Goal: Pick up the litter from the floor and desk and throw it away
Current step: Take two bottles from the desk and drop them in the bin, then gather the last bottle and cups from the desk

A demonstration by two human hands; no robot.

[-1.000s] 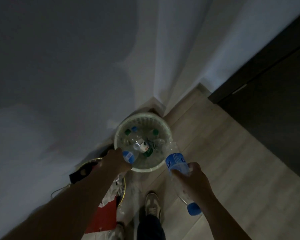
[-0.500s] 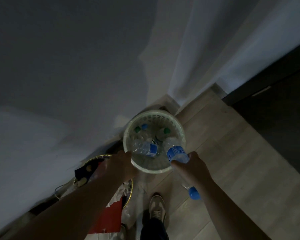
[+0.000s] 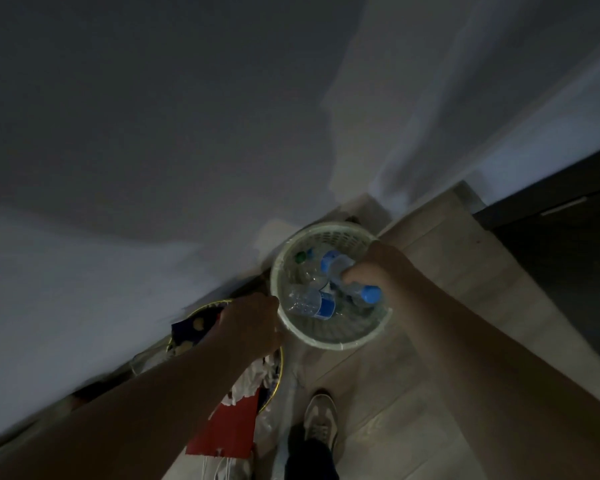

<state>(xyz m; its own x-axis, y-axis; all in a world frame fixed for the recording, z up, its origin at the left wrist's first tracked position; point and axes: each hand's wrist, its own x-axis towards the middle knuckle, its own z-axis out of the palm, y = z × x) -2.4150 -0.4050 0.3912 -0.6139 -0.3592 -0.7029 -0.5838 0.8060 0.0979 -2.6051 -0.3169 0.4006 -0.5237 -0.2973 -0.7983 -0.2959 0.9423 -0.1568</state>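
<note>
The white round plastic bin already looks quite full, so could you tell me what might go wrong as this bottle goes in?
1. The white round plastic bin already holds several clear bottles, so the blue-capped clear plastic bottle in the right hand may roll out.
2. The left hand is beside the rim, seemingly not gripping it; pushing could tip the light bin.
3. The dim light may hide litter that falls on the pale wooden floor.

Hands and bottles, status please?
Left hand empty beside white mesh wastebasket. Right hand gripping clear blue-capped plastic bottle inside it. Nothing blocking.
</note>
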